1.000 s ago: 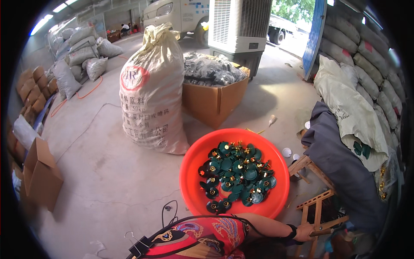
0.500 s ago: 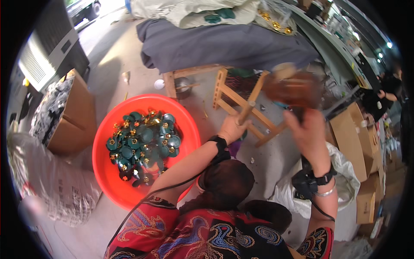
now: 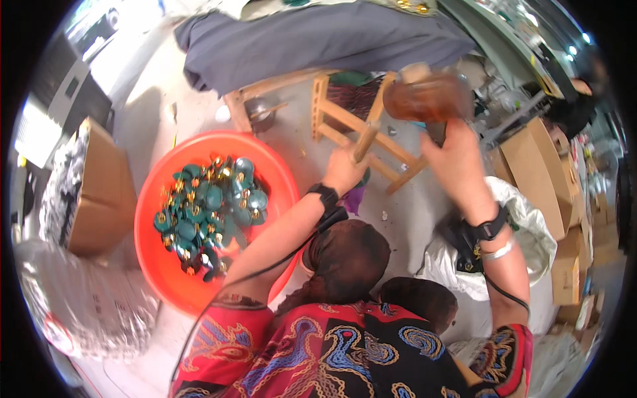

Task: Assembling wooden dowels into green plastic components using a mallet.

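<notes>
My left hand [image 3: 343,171] is closed around an upright wooden rod [image 3: 366,142], whose top end sticks out above the fist. What the rod's lower end rests on is hidden. To the right, my right hand [image 3: 458,166] grips the dark handle of a mallet [image 3: 430,98] with a brown, translucent-looking head. The mallet head is raised, a little apart from the rod's top, and blurred. Beyond my left hand a slatted wooden stool frame [image 3: 345,118] stands on the floor. Purple and green material [image 3: 355,199] shows just below that hand.
At left sits an orange-red basin [image 3: 147,265] of green discs with gold fittings. Beside it are a cardboard box [image 3: 103,196] and a plastic-wrapped sack [image 3: 99,305]. A grey-draped bench [image 3: 318,46] spans the back. A white sack [image 3: 531,245] and cartons [image 3: 541,179] stand right.
The view has shifted, so the basin, stool and bench sit higher in the picture. Both hands keep their holds; the mallet head appears slightly nearer the rod's top.
</notes>
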Tool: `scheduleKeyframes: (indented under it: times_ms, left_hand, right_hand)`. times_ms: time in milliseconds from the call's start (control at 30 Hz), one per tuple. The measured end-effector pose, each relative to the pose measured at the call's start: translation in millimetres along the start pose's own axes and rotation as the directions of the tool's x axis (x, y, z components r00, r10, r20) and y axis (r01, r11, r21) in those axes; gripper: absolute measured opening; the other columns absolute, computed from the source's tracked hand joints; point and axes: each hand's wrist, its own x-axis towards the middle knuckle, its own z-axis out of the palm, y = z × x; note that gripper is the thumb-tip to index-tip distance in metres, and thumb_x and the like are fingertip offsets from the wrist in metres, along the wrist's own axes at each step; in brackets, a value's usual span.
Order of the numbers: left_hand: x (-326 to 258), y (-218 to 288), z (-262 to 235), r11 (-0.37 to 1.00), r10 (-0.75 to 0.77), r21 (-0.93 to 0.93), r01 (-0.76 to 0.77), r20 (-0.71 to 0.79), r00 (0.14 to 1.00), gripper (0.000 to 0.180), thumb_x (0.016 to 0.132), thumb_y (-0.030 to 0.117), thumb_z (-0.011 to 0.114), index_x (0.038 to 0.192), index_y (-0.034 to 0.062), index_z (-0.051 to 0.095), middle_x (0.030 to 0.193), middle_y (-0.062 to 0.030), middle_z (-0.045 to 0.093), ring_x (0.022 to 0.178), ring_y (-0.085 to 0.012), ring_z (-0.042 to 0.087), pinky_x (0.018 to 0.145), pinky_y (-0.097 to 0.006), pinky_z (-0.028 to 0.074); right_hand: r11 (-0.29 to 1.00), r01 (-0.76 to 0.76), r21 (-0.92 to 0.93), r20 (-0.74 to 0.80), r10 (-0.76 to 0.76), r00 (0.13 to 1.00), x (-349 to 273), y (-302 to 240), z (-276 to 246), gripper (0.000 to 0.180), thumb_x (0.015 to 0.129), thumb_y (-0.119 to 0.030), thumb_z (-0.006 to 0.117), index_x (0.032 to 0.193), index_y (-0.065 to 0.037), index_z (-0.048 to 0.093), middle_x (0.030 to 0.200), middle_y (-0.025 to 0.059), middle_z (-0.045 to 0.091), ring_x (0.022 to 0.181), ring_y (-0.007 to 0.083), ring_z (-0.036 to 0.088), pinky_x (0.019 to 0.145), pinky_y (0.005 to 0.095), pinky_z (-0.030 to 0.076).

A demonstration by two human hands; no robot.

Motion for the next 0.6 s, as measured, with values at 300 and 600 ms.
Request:
scheduleKeyframes:
  times_ms: [300,600]
  left_hand:
    - [14,3,-11,0.866,-0.304,-0.386,0.317,0.098,0.948,0.032,0.085,0.028,0.059,0.066,0.0025,0.057,0.061,-0.0025,0.056,0.056,-0.0101,0.051,0.054,-0.026,0.041]
    - [52,44,-3,0.614,-0.294,-0.722,0.319,0.165,0.941,0.038,0.088,0.030,0.056,0.061,0.0044,0.055,0.064,-0.0068,0.058,0.065,-0.0169,0.055,0.067,-0.029,0.043]
  right_hand:
    - [0.746,-0.522,0.412,0.263,0.451,0.853,-83,38,18,0.038,0.071,-0.011,0.067,0.104,0.001,0.054,0.072,0.0136,0.061,0.060,0.0199,0.061,0.057,0.0326,0.048]
    - [0.644,-0.596,0.479,0.286,0.528,0.800,-130,72,36,0.043,0.072,-0.009,0.063,0.112,-0.001,0.050,0.063,0.0076,0.057,0.048,0.0149,0.055,0.046,0.0293,0.046]
